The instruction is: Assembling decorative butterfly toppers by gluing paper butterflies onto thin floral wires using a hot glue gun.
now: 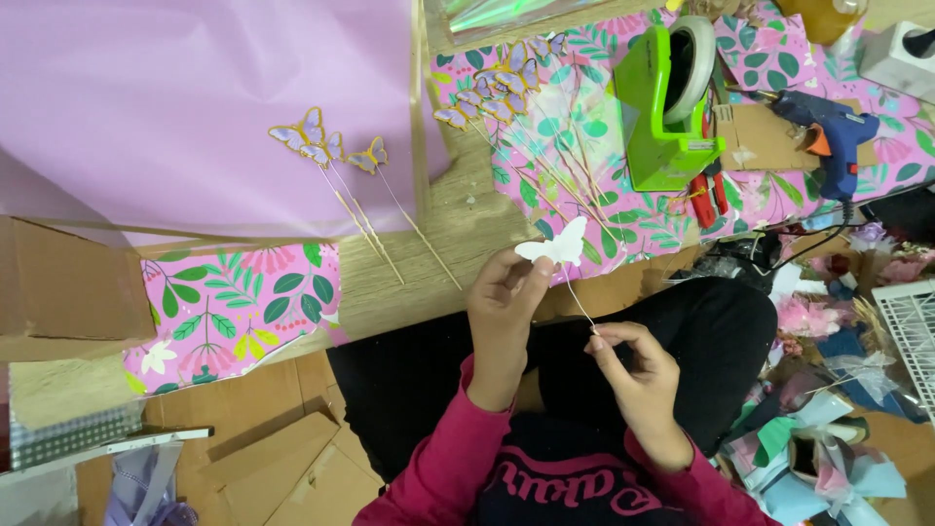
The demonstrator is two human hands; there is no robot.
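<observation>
Butterfly, white side up, sits pinched in the left hand just above the lap, its thin stick running down to the right hand, whose fingertips nip the lower end. To seat it well, I'd say the stick wants to stay along the body's midline, the wings kept flat, not creased. Finished butterflies lie on the lilac paper up the table, more beside the green tape dispenser, glue gun to the right.
</observation>
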